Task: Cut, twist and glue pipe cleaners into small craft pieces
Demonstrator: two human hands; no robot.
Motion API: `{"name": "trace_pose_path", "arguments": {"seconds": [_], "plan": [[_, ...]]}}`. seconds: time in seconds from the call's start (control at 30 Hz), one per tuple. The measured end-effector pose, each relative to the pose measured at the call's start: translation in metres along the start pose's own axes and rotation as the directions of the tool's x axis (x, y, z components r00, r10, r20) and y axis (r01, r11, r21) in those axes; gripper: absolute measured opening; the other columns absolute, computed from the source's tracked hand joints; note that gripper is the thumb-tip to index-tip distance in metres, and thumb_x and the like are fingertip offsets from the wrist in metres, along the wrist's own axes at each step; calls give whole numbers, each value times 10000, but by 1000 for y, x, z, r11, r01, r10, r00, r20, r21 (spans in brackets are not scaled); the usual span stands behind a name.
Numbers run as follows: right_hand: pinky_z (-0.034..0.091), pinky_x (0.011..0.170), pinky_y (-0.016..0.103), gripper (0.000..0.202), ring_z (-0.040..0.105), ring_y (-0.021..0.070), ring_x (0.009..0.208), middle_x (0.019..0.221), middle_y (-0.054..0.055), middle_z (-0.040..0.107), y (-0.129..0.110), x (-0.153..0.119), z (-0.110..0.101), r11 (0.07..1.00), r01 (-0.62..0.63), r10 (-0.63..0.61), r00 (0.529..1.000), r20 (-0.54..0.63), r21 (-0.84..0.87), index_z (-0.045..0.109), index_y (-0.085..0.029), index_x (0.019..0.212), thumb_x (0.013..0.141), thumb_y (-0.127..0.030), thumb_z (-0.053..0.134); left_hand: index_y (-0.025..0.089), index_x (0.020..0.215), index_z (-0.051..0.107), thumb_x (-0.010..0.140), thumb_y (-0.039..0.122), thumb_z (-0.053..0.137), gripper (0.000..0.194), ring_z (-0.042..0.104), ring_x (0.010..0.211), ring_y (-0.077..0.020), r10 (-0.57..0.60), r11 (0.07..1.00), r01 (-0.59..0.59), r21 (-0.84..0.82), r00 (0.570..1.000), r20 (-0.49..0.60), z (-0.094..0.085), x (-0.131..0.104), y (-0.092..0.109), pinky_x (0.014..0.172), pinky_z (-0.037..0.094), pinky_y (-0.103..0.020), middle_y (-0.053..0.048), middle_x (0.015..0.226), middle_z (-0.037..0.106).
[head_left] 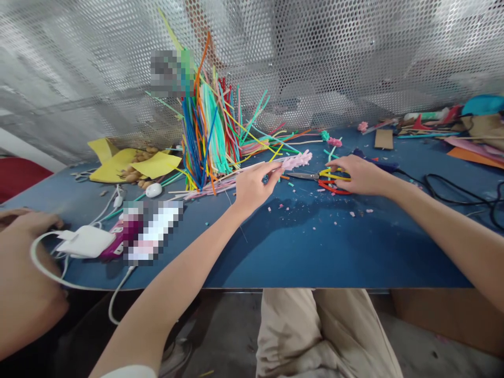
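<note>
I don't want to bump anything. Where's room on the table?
At the front of the table, between the arms, nearer than the pink scraps. It's crowded behind the left hand with fuzzy sticks, and at left with phone and charger.

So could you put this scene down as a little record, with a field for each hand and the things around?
Left hand: the person's left hand pinches a fluffy pale pink piece
Right hand: the right hand has its fingers at the handles of the scissors
Behind: colourful fuzzy stems, a perforated metal screen
Far left: another person's arm
Surface: blue table, scattered with small scraps
</note>
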State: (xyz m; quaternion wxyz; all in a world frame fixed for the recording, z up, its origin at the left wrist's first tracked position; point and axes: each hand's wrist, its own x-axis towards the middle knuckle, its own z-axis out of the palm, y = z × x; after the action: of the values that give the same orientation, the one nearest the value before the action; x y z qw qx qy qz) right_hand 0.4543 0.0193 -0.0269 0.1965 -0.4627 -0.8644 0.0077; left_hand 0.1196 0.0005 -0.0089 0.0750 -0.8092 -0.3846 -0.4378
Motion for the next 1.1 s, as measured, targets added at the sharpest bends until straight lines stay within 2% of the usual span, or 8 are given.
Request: {"name": "trace_pose_path", "arguments": {"seconds": [0.17,0.33,0.47,0.6,0.77,0.87,1.0,1.1], "plan": [[513,863,443,505,661,292,972,1115,112,706,4,1,6,997,-64,55,985,164,46,596,-190,1285,815,-373,574,248,1109,752,1000,424,568,277,713,815,-137,4,1000,-4,20,1000,-3,-2,0,2,725,507,-272,-24,962,783],[505,790,430,597,668,308,884,1013,120,705,-2,2,4,991,-129,136,974,181,-47,499,-145,1327,782,-370,592,254,1096,755,1010,429,548,284,707,804,-132,12,1000,-12,26,1000,-14,-3,2,6,730,498,-268,-21,931,777],[492,756,424,526,676,342,910,1024,141,693,-12,1,2,972,-120,142,985,100,-202,520,-170,1250,752,-309,613,258,1093,762,1006,435,554,287,709,797,-137,-13,999,14,43,1000,-18,-2,2,6,708,496,-267,-22,928,779],[474,675,404,567,677,331,793,901,106,702,-17,0,-4,949,-279,278,960,-32,-148,470,-196,1263,734,-291,652,258,1075,775,990,408,592,251,712,758,-131,-53,997,59,50,992,-112,-3,3,2,654,491,-263,-15,955,789],[483,731,406,518,680,296,766,753,59,717,-13,0,-19,876,-450,483,823,-298,177,498,-228,1092,707,-442,771,283,1086,781,972,385,628,217,675,628,-111,-31,999,37,24,973,-230,-6,2,-3,580,468,-261,0,874,794],[495,690,369,507,673,249,691,739,69,728,-10,0,-24,821,-437,559,747,-359,368,539,-226,942,629,-477,848,288,1098,778,980,382,613,223,711,699,-127,-18,1000,19,3,974,-225,-6,1,-2,639,515,-279,-12,951,799],[475,630,322,504,598,190,649,760,72,728,-13,-3,-24,853,-289,483,753,-446,435,614,-198,862,595,-532,879,275,1086,778,993,387,586,241,749,835,-162,-27,1000,24,-19,981,-192,-4,0,-2,713,547,-314,-28,1017,795],[429,603,295,463,515,148,634,700,23,650,-16,-4,-22,893,-250,410,797,-444,375,595,-197,752,652,-579,837,283,1066,781,987,398,598,230,753,840,-176,-21,999,25,20,982,-186,-2,0,-4,764,530,-351,-23,978,799]]}}
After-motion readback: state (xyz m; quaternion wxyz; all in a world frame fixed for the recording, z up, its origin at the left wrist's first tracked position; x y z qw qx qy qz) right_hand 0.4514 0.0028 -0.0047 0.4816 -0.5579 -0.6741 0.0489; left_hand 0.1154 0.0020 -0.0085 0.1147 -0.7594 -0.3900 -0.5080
